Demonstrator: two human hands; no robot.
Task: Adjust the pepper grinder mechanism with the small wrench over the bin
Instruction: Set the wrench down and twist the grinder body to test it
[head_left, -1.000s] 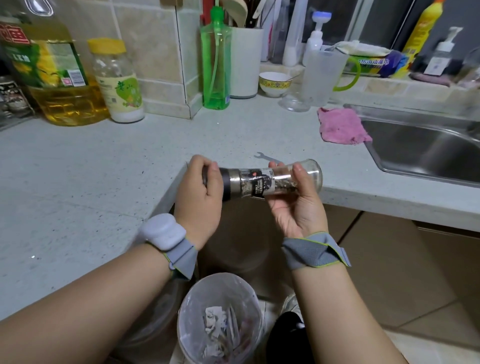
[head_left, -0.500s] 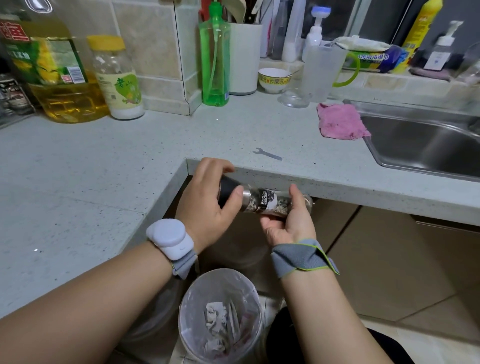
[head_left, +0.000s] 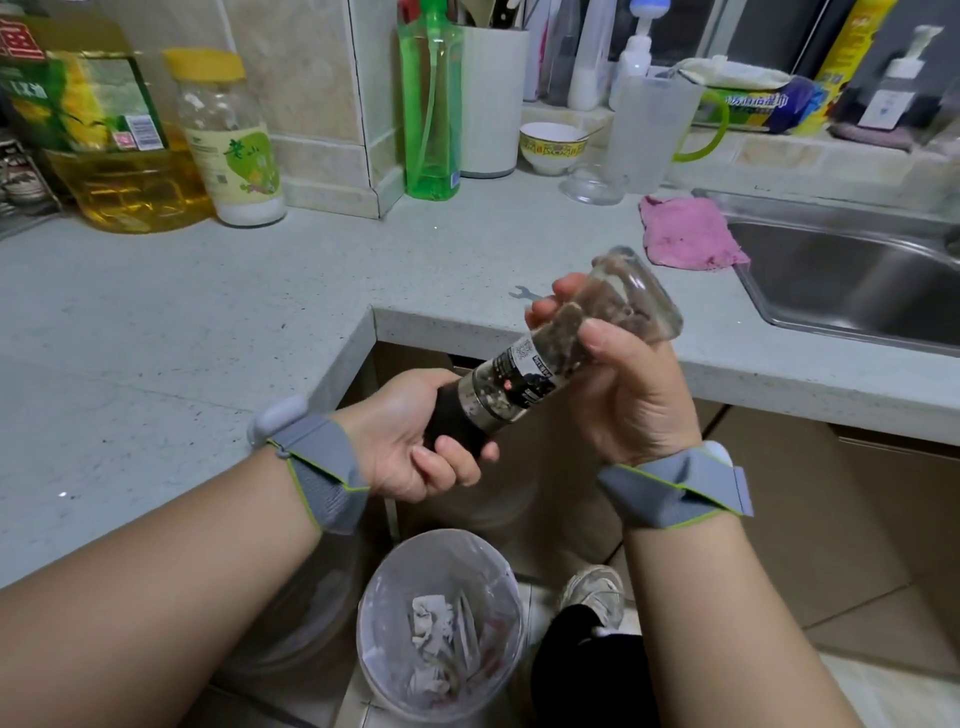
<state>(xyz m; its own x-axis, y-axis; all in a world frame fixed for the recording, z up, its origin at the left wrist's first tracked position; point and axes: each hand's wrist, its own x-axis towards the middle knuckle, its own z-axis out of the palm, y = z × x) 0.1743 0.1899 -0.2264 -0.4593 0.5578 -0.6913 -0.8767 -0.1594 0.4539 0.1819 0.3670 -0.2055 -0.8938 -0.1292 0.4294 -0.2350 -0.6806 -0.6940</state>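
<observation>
The pepper grinder (head_left: 524, 376) is a glass jar of peppercorns with a black grinding cap, held tilted, glass end up to the right. My left hand (head_left: 415, 441) grips the black cap at its lower end. My right hand (head_left: 618, 384) grips the glass body. The grinder hangs in the air above the bin (head_left: 441, 623), a round container lined with a clear bag and holding crumpled paper. The small wrench (head_left: 524, 294) lies flat on the counter near its edge, partly hidden behind my right fingers; neither hand touches it.
The speckled counter (head_left: 208, 322) wraps around an inner corner. A pink cloth (head_left: 685, 234) and steel sink (head_left: 841, 280) lie to the right. An oil bottle (head_left: 98, 130), jar (head_left: 228, 140), green soap bottle (head_left: 428, 104), bowl (head_left: 550, 145) and plastic jug (head_left: 649, 130) line the back. A shoe (head_left: 592, 592) is beside the bin.
The grinder went from lying level near the counter edge to tilted, glass end raised to the right. My left hand turned palm-up under the black cap. Both hands kept their hold.
</observation>
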